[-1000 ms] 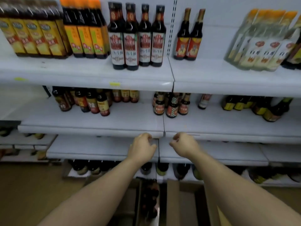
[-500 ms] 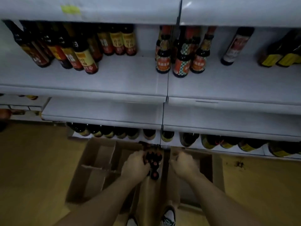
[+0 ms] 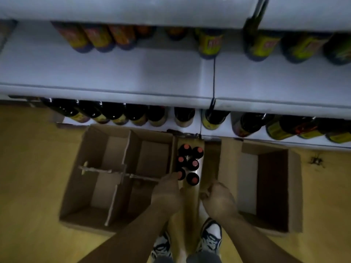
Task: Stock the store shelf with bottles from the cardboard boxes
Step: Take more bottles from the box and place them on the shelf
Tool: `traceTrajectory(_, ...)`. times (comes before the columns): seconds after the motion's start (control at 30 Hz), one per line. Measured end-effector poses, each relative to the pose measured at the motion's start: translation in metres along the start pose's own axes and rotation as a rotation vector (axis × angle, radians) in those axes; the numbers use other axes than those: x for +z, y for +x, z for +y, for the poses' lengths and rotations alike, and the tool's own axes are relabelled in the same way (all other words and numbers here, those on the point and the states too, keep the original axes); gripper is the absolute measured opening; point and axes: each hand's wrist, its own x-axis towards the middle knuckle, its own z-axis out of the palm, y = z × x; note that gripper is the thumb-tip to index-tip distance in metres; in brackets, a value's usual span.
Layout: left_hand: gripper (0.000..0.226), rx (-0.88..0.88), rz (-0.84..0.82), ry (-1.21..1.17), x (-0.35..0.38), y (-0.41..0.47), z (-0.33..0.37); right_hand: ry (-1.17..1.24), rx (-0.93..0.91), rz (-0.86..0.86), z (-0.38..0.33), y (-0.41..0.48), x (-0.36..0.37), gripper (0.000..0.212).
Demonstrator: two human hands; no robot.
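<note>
A narrow open cardboard box [image 3: 209, 160] stands on the floor below the shelves, holding several dark bottles with red caps [image 3: 193, 164]. My left hand [image 3: 167, 194] reaches down over its near end, and its fingertips touch the nearest left bottle [image 3: 181, 174]; whether they grip it is not clear. My right hand [image 3: 218, 200] is curled into a loose fist beside the box's right flap, holding nothing I can see. The white shelf [image 3: 114, 73] above carries a back row of labelled bottles [image 3: 98, 37].
An empty box with cardboard dividers [image 3: 106, 175] sits to the left, and another open box [image 3: 271, 186] to the right. Dark bottles [image 3: 133, 114] line the bottom shelf behind the boxes. My shoes [image 3: 210, 238] stand on the yellow floor.
My view has tilted down from the shelves to the floor. Both hands dropped from shelf height to the box of bottles, and the left hand has slid to the nearest bottle.
</note>
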Motion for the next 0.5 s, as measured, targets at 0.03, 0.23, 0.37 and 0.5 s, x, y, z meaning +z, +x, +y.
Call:
traceTrajectory(0.03, 0.055, -0.007, -0.022, -0.008, 0.009, 0.013, -0.008, -0.002, 0.012, -0.003, 0.004, 0.011, 0.012, 0.02)
traceTrajectory(0.23, 0.057, 0.007, 0.006, -0.038, 0.059, 0.071, -0.036, 0.026, 0.05, 0.032, 0.028, 0.08, 0.077, 0.057)
traceTrajectory(0.37, 0.076, -0.029, 0.01, 0.017, 0.083, 0.103, -0.048, -0.054, 0.07, 0.073, 0.041, 0.12, 0.103, 0.059)
traceTrajectory(0.5, 0.08, -0.064, -0.027, 0.14, 0.101, 0.131, -0.061, -0.176, 0.064, 0.078, 0.055, 0.15, 0.127, 0.057)
